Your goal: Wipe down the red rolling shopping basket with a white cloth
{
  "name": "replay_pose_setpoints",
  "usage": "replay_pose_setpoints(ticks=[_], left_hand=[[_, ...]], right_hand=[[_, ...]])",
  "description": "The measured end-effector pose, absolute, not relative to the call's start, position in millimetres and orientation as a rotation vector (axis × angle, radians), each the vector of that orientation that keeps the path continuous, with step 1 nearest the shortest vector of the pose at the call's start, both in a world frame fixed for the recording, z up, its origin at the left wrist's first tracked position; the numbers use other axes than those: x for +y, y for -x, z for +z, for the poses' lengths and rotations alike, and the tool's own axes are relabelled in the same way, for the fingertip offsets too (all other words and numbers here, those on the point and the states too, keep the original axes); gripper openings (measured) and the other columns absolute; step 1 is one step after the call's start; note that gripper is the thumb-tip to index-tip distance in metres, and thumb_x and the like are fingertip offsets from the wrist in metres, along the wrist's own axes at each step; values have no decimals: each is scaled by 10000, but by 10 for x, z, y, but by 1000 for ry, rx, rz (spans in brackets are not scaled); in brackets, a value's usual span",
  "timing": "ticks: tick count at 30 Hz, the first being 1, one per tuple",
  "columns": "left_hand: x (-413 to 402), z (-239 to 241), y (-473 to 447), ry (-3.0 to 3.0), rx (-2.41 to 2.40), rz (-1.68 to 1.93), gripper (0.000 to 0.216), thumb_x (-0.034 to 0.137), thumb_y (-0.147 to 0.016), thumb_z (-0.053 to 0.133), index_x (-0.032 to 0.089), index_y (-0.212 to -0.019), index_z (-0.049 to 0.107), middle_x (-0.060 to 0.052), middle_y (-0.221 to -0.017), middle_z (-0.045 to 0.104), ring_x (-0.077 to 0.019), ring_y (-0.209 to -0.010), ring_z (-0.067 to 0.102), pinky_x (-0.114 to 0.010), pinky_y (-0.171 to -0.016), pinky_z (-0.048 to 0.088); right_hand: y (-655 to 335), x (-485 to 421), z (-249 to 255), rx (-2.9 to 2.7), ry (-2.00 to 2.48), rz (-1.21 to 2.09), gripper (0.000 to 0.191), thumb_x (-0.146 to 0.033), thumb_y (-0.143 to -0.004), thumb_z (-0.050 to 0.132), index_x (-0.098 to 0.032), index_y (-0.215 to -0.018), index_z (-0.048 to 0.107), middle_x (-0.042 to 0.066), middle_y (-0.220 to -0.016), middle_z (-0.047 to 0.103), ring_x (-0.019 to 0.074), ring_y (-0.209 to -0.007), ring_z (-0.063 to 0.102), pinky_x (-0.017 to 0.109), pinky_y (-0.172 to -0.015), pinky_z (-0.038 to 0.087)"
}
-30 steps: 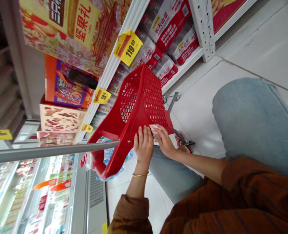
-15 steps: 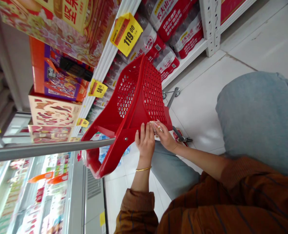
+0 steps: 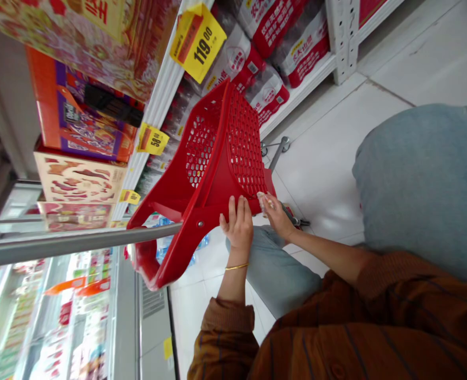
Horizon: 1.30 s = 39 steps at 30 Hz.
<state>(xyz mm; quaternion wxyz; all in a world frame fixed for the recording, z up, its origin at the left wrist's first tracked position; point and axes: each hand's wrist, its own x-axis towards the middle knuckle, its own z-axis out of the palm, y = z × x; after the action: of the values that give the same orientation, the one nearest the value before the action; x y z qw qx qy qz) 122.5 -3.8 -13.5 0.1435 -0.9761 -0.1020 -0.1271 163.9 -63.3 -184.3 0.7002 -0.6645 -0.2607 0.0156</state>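
Note:
A red plastic shopping basket cart [image 3: 217, 174] with a honeycomb mesh wall stands tilted in this view. My left hand [image 3: 238, 224], with a gold bangle at the wrist, rests on its solid side panel, fingers stretched out flat. A little to the right, my right hand [image 3: 278, 217] pinches a crumpled white tissue [image 3: 261, 201] against the lower part of the basket. Most of the tissue is hidden by the fingers. A grey metal handle bar [image 3: 98, 243] runs left from the panel, below a red looped end of the basket.
Shelves with bottled water packs [image 3: 268, 89] and boxed goods [image 3: 83, 174] line the far side, with yellow price tags [image 3: 198, 42]. A lit refrigerated display [image 3: 59, 316] stands at lower left. Caster wheels [image 3: 284, 142] touch the white tiled floor [image 3: 316, 158]. My denim-clad knee [image 3: 415, 184] is at right.
My right hand has slid right with the tissue, opening a gap from my left hand. The left hand keeps its place on the panel. The view has shifted slightly.

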Motion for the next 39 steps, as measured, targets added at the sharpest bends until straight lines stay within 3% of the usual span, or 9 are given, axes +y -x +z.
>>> replay_pose_setpoints(ticks=[7,15,19,25,31,39], left_hand=[[-51,-250,-1245,2819,-301,-304,447,131,-962,387,264,-1373,501,-75,-1340,595,-229,-1352,426,-499,-1194,-51],[-103,-333,-1278,2824,-368,-329,433,178,-971,372,268,-1374,502,-79,-1339,600,-228,-1344,443,-497,-1195,-60],[-122,-348,-1283,2802,-325,-363,435,162,-968,379,274,-1368,507,-67,-1318,617,-236,-1331,463,-510,-1183,-106],[-117,-394,-1279,2855,-386,-365,452,132,-961,365,269,-1368,505,-80,-1314,616,-239,-1331,461,-537,-1157,-158],[-118,-436,-1280,2936,-482,-296,473,122,-953,379,281,-1387,482,-96,-1349,584,-237,-1346,428,-552,-1164,-117],[-146,-510,-1308,2897,-438,-298,499,87,-957,358,311,-1389,467,-58,-1346,582,-220,-1335,442,-549,-1141,-175]], right_hand=[[-1634,-641,-1688,-498,1489,49,491,-261,-986,348,-285,-1476,329,115,-1455,430,226,-1351,427,466,-1093,434],[-1707,-681,-1120,-571,1376,-11,502,-224,-996,336,-320,-1487,298,53,-1552,296,193,-1447,280,442,-1188,317],[-1702,-671,-1349,-614,1410,28,535,-209,-986,341,-334,-1499,255,51,-1539,336,190,-1435,305,447,-1170,344],[-1630,-615,-1755,-515,1514,59,509,-218,-976,358,-302,-1476,318,82,-1489,405,216,-1399,364,458,-1109,416],[-1625,-584,-1880,-475,1543,60,488,-268,-981,350,-324,-1465,342,89,-1442,438,221,-1368,399,456,-1112,405],[-1648,-603,-2003,-387,1544,146,468,-329,-977,344,-277,-1439,397,106,-1424,444,237,-1332,429,467,-1100,410]])
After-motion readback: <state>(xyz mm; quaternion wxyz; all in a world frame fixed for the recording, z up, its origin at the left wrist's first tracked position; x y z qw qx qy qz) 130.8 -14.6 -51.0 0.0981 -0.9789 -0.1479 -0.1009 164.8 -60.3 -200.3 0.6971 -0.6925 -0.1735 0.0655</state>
